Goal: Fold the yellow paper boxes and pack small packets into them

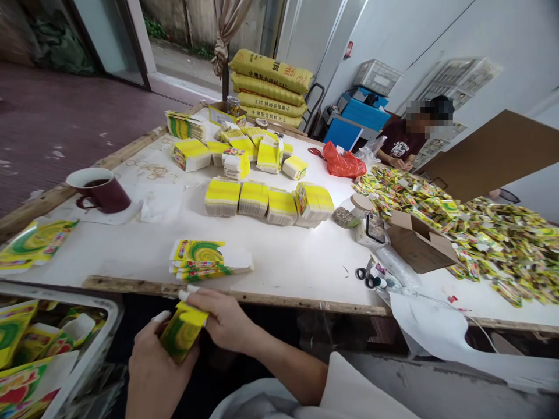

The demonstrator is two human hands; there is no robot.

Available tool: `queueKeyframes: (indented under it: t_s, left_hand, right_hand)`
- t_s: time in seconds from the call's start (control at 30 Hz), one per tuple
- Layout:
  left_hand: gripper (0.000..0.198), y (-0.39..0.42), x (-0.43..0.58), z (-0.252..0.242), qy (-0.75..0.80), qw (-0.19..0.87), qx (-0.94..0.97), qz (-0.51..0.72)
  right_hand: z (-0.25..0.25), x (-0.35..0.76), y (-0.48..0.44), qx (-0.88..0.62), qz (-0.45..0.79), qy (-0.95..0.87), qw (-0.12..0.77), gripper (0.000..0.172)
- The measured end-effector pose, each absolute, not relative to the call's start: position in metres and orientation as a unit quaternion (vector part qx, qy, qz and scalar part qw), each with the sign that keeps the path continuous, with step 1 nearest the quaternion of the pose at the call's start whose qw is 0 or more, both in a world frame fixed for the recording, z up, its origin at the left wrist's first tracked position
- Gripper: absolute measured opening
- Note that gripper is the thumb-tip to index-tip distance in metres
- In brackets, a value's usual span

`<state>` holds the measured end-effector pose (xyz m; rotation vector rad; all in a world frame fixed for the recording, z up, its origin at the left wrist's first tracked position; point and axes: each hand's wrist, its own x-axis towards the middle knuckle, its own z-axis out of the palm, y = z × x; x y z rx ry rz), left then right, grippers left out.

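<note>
Just below the table's front edge, a small yellow and green carton is held between both hands. My left hand wraps round its lower left side. At its upper end, my right hand grips the yellow flap, with white coverings on some fingertips. On the table right beyond the hands lies a short stack of flat printed cartons, yellow and green with white flaps.
Bundles of yellow cartons stand mid-table. A maroon mug sits at left, above a white crate of cartons. Scissors, a cardboard box and a heap of cartons occupy the right; a person sits beyond.
</note>
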<state>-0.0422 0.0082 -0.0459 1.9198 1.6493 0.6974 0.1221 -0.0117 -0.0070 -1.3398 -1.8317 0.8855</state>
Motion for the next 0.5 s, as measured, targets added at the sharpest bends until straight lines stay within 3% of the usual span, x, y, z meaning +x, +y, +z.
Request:
queueKeyframes:
  t_s: [0.13, 0.3, 0.5]
  left_hand:
    - [0.061, -0.003, -0.062, -0.053, 0.589, 0.228, 0.724, 0.278]
    - [0.062, -0.006, -0.078, -0.062, 0.547, 0.27, 0.743, 0.274]
    - [0.063, -0.003, -0.07, -0.045, 0.536, 0.29, 0.744, 0.276]
  right_hand:
    - [-0.007, 0.135, -0.006, -0.477, 0.329, -0.761, 0.291, 0.041]
    - [-0.003, 0.155, 0.0, -0.399, 0.343, -0.824, 0.211, 0.023]
    - [-0.008, 0.153, -0.002, -0.433, 0.387, -0.761, 0.29, 0.035]
